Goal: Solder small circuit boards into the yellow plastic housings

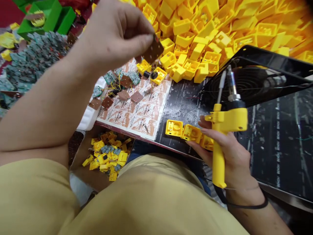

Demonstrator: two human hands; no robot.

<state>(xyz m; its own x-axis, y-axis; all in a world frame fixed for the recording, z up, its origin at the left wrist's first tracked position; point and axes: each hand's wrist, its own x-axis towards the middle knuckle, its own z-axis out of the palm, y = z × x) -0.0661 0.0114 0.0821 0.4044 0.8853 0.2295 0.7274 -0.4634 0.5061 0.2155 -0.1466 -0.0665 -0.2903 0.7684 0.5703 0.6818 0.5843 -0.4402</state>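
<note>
My left hand (117, 31) is raised at the top centre, its fingers pinched on a small brown circuit board (153, 50). Below it, more brown boards (122, 95) and wired parts lie on a printed sheet (137, 112). My right hand (227, 153) at the lower right grips a yellow soldering gun (223, 130) with its metal tip pointing up. The fingers of that hand also rest on a row of yellow plastic housings (187, 130) on the black mat (278, 137).
A large heap of yellow plastic housings (220, 29) fills the top right. A black fan (246, 83) stands behind the soldering gun. Grey-green boards (29, 62) are piled at the left, green bins (52, 16) behind them. A cardboard box (107, 155) of assembled yellow parts sits below the table edge.
</note>
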